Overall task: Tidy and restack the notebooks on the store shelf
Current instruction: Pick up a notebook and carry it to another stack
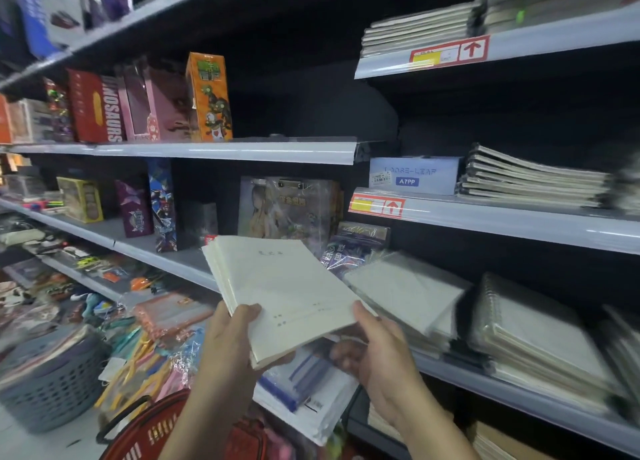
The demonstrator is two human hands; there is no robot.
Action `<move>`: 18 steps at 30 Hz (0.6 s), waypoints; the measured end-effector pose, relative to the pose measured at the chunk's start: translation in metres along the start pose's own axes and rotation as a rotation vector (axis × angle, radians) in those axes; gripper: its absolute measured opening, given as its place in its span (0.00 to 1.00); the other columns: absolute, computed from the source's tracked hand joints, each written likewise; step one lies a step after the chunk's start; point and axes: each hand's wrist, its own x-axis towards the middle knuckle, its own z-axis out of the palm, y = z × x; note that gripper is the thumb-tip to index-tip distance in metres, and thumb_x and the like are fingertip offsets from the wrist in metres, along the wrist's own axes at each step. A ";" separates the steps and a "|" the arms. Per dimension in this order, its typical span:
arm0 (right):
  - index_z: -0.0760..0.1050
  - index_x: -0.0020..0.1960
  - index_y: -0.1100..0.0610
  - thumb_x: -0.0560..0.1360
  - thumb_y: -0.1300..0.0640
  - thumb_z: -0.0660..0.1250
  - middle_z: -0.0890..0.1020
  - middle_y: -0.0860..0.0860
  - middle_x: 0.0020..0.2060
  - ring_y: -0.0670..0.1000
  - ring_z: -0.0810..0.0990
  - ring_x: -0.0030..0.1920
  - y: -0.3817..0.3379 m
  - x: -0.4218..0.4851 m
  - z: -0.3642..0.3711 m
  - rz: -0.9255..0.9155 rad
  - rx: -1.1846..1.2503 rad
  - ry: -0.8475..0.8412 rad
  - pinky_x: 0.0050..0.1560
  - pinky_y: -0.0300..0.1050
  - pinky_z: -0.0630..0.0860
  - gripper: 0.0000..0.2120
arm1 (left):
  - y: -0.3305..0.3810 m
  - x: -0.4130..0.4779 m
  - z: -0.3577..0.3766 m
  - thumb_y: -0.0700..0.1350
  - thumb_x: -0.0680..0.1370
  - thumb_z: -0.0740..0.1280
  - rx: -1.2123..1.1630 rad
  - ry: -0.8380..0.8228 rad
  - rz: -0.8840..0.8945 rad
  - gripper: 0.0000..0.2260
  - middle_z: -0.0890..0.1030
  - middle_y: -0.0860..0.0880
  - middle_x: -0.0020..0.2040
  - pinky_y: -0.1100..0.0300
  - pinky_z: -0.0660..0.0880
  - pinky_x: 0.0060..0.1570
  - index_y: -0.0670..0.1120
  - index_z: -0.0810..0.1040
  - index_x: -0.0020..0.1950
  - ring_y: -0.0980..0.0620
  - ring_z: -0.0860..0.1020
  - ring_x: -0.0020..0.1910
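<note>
Step in hand: small bundle of white notebooks (pixel 287 293) lifted and being squared up ahead of restacking. Held in mid-air in front of the lower notebook shelf (pixel 519 395), not touching it, tilted with the far end up and to the left.

Left hand (pixel 228 335): clamped on the near-left corner, thumb flat on the top cover, fingers hidden beneath. Right hand (pixel 375 350): gripping the near-right corner, thumb along the cover edge, fingers curled under. Both closed round the bundle, nothing else held.

On the shelf just right of the bundle: a stack of wrapped white notebooks (pixel 408 293), sitting skewed. Beyond it: a taller pile of spiral-bound pads (pixel 533 338), edges uneven. Far right too blurred to read.

Judged progress: somewhere in the middle. Shelf piles not yet aligned, bundle not yet placed.

Next move, as judged: swing right, level the bundle, lower onto the wrapped stack or a bare part of the shelf with edges matched. Calls for easing the fingers out from under without dragging the lower copies, thumbs off last.

Possible trouble: slippery wrap underneath, top copies sliding. Bundle slightly stepped along its left edge, likely to fan out if the grip loosens early.
</note>
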 end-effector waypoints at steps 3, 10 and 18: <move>0.82 0.60 0.63 0.84 0.62 0.64 0.86 0.57 0.37 0.49 0.77 0.26 -0.013 -0.021 -0.021 -0.062 -0.042 0.034 0.26 0.39 0.70 0.10 | -0.007 -0.022 0.013 0.39 0.85 0.60 -0.010 -0.061 -0.050 0.12 0.84 0.39 0.58 0.51 0.81 0.31 0.46 0.77 0.67 0.40 0.82 0.48; 0.85 0.57 0.63 0.83 0.62 0.66 0.89 0.61 0.45 0.49 0.77 0.29 -0.051 -0.085 -0.098 -0.050 -0.083 0.193 0.26 0.39 0.69 0.09 | -0.025 -0.071 0.072 0.37 0.85 0.60 -0.010 -0.299 -0.089 0.13 0.86 0.38 0.56 0.48 0.81 0.29 0.45 0.77 0.68 0.38 0.83 0.42; 0.84 0.57 0.68 0.82 0.62 0.67 0.88 0.62 0.46 0.52 0.82 0.32 -0.090 -0.152 -0.151 -0.070 -0.050 0.246 0.36 0.46 0.72 0.11 | -0.038 -0.121 0.122 0.37 0.84 0.62 -0.072 -0.413 -0.061 0.12 0.87 0.40 0.55 0.44 0.81 0.33 0.48 0.79 0.64 0.32 0.84 0.50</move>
